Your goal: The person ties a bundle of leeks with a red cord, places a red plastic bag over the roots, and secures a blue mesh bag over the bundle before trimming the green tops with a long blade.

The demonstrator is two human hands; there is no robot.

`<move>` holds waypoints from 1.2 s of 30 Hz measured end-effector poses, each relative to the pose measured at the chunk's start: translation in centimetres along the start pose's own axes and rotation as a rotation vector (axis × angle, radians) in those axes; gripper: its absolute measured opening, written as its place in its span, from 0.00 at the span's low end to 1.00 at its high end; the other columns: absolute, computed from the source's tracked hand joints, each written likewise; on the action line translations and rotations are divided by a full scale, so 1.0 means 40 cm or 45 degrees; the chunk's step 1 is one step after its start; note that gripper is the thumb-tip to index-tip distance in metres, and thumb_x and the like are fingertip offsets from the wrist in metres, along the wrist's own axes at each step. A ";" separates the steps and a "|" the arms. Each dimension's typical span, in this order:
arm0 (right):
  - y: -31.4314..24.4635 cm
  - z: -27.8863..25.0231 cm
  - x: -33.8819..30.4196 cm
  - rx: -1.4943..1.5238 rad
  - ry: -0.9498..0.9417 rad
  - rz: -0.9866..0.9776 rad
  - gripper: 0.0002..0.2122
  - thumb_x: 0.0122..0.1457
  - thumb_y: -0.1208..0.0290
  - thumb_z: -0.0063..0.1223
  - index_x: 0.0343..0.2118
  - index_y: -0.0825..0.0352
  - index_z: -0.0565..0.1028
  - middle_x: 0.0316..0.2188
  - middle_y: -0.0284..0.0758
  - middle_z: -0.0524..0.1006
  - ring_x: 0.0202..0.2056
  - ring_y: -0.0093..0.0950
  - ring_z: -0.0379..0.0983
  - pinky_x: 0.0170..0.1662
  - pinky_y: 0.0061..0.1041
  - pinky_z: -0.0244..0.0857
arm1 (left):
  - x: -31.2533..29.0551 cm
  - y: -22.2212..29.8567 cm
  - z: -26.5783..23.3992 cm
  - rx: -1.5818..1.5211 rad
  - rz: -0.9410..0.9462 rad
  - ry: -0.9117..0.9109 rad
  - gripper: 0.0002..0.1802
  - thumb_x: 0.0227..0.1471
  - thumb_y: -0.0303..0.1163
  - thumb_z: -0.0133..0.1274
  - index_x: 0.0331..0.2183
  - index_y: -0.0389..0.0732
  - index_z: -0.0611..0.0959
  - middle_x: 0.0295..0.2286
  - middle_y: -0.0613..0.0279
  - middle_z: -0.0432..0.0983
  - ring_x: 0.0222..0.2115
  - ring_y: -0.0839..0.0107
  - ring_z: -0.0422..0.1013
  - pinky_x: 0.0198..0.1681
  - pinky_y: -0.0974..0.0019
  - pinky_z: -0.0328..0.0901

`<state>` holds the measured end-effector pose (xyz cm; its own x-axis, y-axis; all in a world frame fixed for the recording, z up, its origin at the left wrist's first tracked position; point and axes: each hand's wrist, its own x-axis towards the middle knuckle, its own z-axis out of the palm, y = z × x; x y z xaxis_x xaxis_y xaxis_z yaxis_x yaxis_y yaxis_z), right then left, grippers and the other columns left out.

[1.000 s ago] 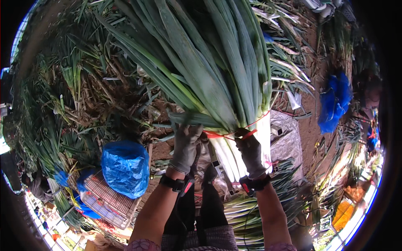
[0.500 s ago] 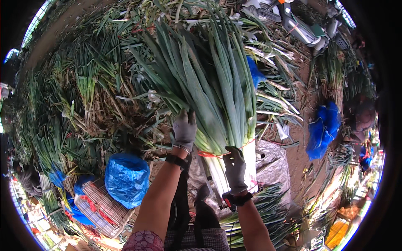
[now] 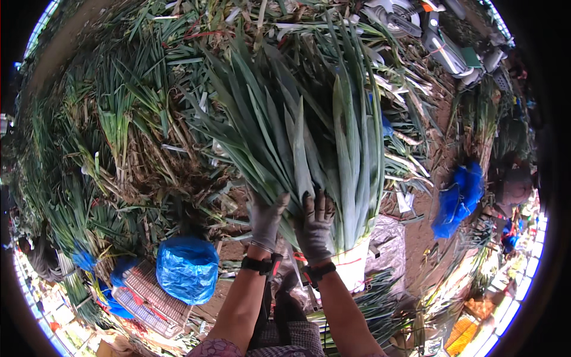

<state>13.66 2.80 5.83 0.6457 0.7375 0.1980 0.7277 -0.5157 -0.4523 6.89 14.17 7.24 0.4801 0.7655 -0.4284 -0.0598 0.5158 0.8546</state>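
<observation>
Both hands (image 3: 266, 225) (image 3: 314, 232) seemingly touch leeks (image 3: 351, 172), bare soil (image 3: 421, 253) past their right edge.

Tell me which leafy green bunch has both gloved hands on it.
The large central bunch: left hand and right hand both touch its leaves; neither touches the leafy heap at the left.

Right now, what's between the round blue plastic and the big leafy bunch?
The left hand and some brown soil; the head view shows it.

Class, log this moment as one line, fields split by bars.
left hand: gloved, at left side of leek-like bundle | right hand: gloved, on its leaves | blue plastic: left of both hands
</observation>
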 end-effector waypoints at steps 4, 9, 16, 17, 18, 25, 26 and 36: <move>0.057 0.012 -0.011 -0.062 0.043 0.014 0.30 0.47 0.67 0.59 0.55 0.60 0.63 0.55 0.46 0.60 0.53 0.48 0.58 0.53 0.48 0.54 | -0.035 -0.010 0.107 1.064 0.286 0.166 0.62 0.36 0.52 0.65 0.59 0.28 0.48 0.53 0.37 0.58 0.55 0.51 0.57 0.57 0.51 0.53; 0.022 0.004 0.004 -0.049 0.018 -0.003 0.27 0.51 0.69 0.52 0.56 0.63 0.60 0.54 0.46 0.61 0.51 0.46 0.59 0.52 0.46 0.56 | -0.029 0.022 0.137 1.286 0.221 0.215 0.62 0.38 0.55 0.59 0.59 0.26 0.45 0.55 0.31 0.52 0.54 0.40 0.55 0.59 0.46 0.46; 0.121 0.159 -0.090 0.688 -0.109 0.647 0.29 0.54 0.66 0.49 0.58 0.67 0.56 0.55 0.45 0.60 0.53 0.43 0.58 0.54 0.43 0.55 | -0.003 0.010 0.199 1.099 0.178 0.080 0.63 0.41 0.51 0.60 0.59 0.25 0.39 0.57 0.27 0.42 0.58 0.32 0.43 0.61 0.44 0.42; 0.129 0.171 -0.090 0.976 -0.114 0.770 0.30 0.54 0.64 0.48 0.59 0.69 0.54 0.56 0.45 0.58 0.56 0.42 0.55 0.56 0.43 0.52 | 0.015 -0.009 0.211 1.159 0.175 0.151 0.63 0.41 0.52 0.60 0.59 0.25 0.39 0.57 0.26 0.42 0.58 0.32 0.42 0.61 0.44 0.41; 0.140 0.180 -0.088 1.264 -0.111 0.887 0.32 0.55 0.62 0.47 0.61 0.70 0.52 0.58 0.44 0.57 0.59 0.41 0.53 0.59 0.43 0.49 | 0.028 -0.025 0.227 1.217 0.174 0.219 0.63 0.42 0.53 0.60 0.58 0.24 0.38 0.57 0.25 0.42 0.58 0.31 0.41 0.62 0.44 0.40; 0.028 0.129 0.009 0.104 -0.169 0.263 0.36 0.54 0.54 0.43 0.64 0.66 0.48 0.64 0.43 0.48 0.65 0.39 0.42 0.65 0.44 0.35 | 0.147 -0.053 0.182 1.385 -0.089 0.376 0.69 0.36 0.57 0.62 0.58 0.25 0.38 0.58 0.27 0.40 0.60 0.33 0.38 0.62 0.46 0.40; 0.024 0.113 0.018 0.148 -0.191 0.247 0.36 0.54 0.54 0.43 0.64 0.66 0.48 0.64 0.43 0.48 0.65 0.39 0.42 0.65 0.45 0.34 | 0.149 -0.057 0.185 1.389 -0.064 0.346 0.69 0.36 0.57 0.62 0.58 0.25 0.38 0.58 0.27 0.40 0.60 0.33 0.38 0.62 0.46 0.40; 0.084 -0.238 0.143 0.544 -0.027 0.357 0.29 0.46 0.64 0.61 0.54 0.59 0.66 0.55 0.45 0.64 0.52 0.45 0.63 0.54 0.43 0.58 | 0.141 -0.051 0.151 1.304 -0.060 0.228 0.71 0.34 0.62 0.61 0.59 0.26 0.38 0.59 0.31 0.38 0.61 0.37 0.38 0.63 0.49 0.40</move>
<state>22.02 1.14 13.73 0.7946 0.6071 0.0024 0.3646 -0.4741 -0.8014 15.02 15.13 4.85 0.3209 0.8419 -0.4339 0.7674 0.0373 0.6400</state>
